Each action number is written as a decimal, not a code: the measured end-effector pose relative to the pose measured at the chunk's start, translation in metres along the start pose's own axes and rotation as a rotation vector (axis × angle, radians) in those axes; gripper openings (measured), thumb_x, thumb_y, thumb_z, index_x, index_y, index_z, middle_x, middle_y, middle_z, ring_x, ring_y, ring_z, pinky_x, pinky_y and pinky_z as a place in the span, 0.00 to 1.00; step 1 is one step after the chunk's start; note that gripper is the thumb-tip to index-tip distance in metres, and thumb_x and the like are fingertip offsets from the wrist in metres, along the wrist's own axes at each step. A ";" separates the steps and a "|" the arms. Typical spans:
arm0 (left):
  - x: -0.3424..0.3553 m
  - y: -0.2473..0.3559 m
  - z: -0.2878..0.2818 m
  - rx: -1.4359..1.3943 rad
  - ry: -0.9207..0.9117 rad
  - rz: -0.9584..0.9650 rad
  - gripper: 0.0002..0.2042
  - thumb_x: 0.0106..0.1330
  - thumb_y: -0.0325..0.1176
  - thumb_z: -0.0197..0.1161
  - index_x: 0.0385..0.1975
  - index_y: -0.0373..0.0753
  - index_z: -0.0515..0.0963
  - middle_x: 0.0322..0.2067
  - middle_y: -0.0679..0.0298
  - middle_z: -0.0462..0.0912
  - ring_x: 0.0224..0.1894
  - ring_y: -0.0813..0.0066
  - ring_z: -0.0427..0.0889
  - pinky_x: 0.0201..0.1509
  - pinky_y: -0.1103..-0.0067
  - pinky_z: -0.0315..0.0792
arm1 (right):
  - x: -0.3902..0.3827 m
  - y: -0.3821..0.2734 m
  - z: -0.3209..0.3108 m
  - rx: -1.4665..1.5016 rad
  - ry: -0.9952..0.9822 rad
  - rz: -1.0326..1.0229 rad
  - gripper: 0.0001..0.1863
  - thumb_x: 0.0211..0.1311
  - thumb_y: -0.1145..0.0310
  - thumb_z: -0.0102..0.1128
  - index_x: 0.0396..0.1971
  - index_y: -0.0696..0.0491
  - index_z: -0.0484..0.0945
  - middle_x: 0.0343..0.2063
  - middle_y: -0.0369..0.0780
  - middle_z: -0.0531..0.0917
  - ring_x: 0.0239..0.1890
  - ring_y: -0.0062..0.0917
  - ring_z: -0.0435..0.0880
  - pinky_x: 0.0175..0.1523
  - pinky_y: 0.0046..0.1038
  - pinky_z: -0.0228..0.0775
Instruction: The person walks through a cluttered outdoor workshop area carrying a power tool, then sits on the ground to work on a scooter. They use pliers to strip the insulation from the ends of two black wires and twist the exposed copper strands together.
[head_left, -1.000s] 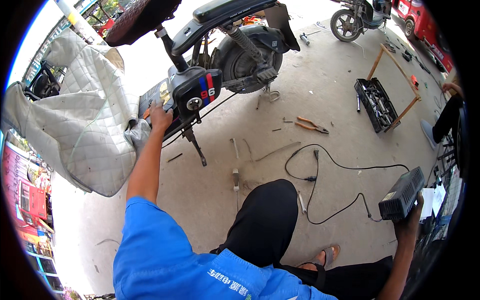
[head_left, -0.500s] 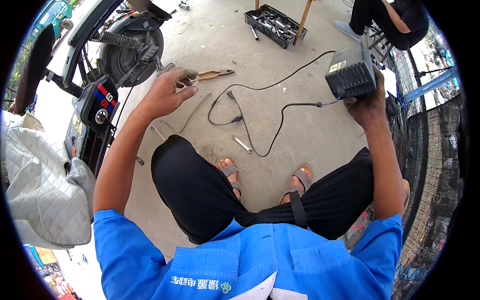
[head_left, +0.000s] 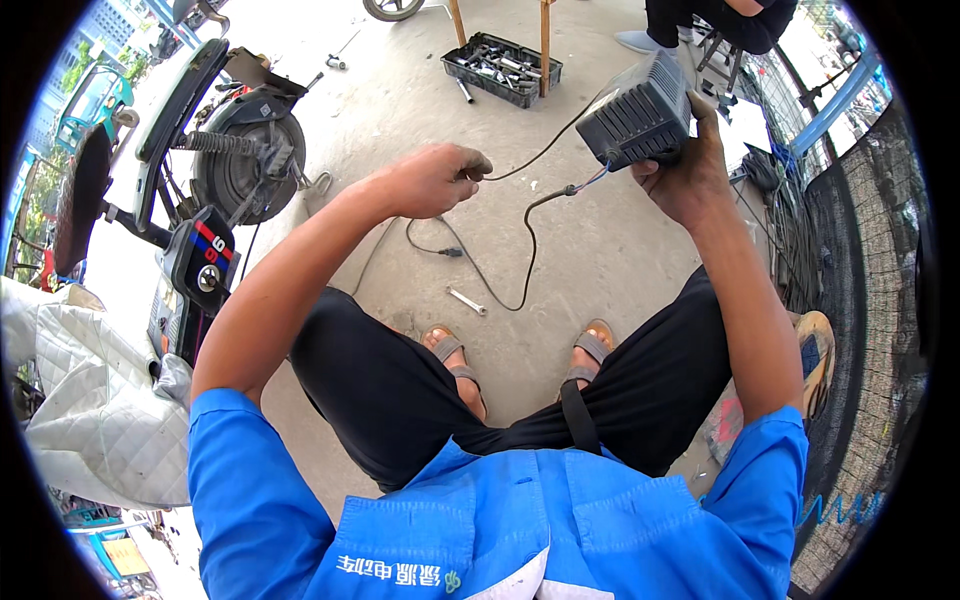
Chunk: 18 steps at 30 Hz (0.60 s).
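R hand (head_left: 695,180) grasps blk ribbed boxy unit (head_left: 635,115), fingers round its R side; unit held up, R of & nearer wearer than blk plastic tray (head_left: 495,88) w/ metal tools (head_left: 500,65). L hand (head_left: 430,182) also wearer's side of tray, slightly L, fingers half curled at thin blk cord (head_left: 530,240); can't tell if pinching it. Silver metal wrench (head_left: 466,301) on floor, wearer's side of tray. Two-wheeler's blk rear wheel (head_left: 222,178) well L of tray.
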<state>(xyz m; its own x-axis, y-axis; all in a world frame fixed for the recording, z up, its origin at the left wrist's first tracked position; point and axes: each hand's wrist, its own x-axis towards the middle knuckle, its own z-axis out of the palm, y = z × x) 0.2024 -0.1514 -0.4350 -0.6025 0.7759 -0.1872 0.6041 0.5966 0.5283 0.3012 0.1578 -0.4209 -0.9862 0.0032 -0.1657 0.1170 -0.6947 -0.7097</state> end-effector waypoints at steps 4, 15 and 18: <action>0.013 -0.011 0.015 -0.040 -0.030 0.007 0.19 0.64 0.28 0.57 0.54 0.30 0.75 0.47 0.49 0.83 0.50 0.60 0.82 0.57 0.71 0.74 | -0.006 -0.007 -0.008 -0.026 0.044 -0.003 0.38 0.67 0.38 0.40 0.53 0.63 0.70 0.44 0.43 0.78 0.38 0.22 0.73 0.35 0.20 0.69; 0.015 -0.144 0.045 -0.110 -0.088 -0.312 0.20 0.65 0.33 0.62 0.54 0.28 0.76 0.48 0.49 0.83 0.51 0.64 0.82 0.58 0.73 0.74 | 0.001 -0.003 -0.062 -0.535 0.320 0.088 0.39 0.55 0.29 0.49 0.44 0.53 0.77 0.24 0.31 0.72 0.27 0.17 0.65 0.30 0.21 0.53; 0.014 -0.194 0.076 -0.203 -0.075 -0.448 0.20 0.64 0.33 0.63 0.53 0.27 0.77 0.44 0.51 0.85 0.45 0.66 0.84 0.54 0.73 0.76 | 0.017 -0.008 -0.104 -0.669 0.338 0.215 0.38 0.53 0.27 0.51 0.40 0.50 0.78 0.24 0.32 0.72 0.26 0.15 0.65 0.28 0.21 0.53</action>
<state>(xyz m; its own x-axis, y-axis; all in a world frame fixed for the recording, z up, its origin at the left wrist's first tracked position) 0.1168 -0.2404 -0.6032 -0.7360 0.4693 -0.4879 0.1760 0.8286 0.5315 0.2953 0.2385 -0.4891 -0.8571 0.2118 -0.4697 0.4532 -0.1235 -0.8828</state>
